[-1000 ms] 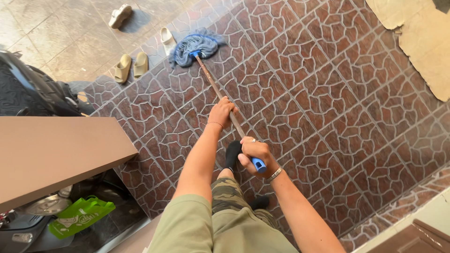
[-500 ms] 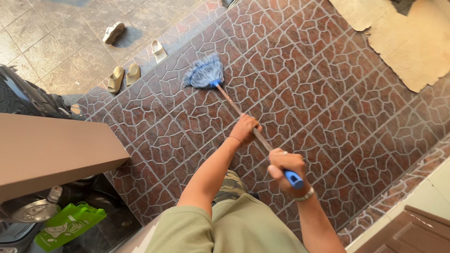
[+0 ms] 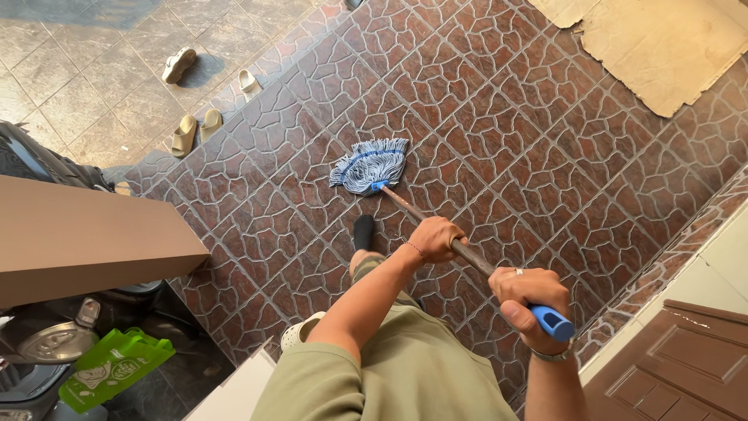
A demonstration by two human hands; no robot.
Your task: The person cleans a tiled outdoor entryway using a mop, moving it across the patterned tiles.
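I hold a mop with both hands. Its blue and white string head (image 3: 368, 164) lies spread on the brown patterned floor tiles (image 3: 545, 156), a little ahead of my black-socked foot (image 3: 363, 231). My left hand (image 3: 436, 238) grips the middle of the brown handle (image 3: 405, 204). My right hand (image 3: 528, 296) is closed round the blue grip (image 3: 553, 322) at the handle's top end, near my body.
A brown slab edge (image 3: 86, 242) juts in at left, with a green bag (image 3: 113, 366) and a scooter part below it. Sandals (image 3: 195, 129) lie at the far left on grey tiles. Cardboard (image 3: 662, 47) lies top right. A brown door (image 3: 678, 366) stands at lower right.
The mop head has been drawn back toward me and to the right across the tiles. Both hands moved right and nearer my body with the handle.
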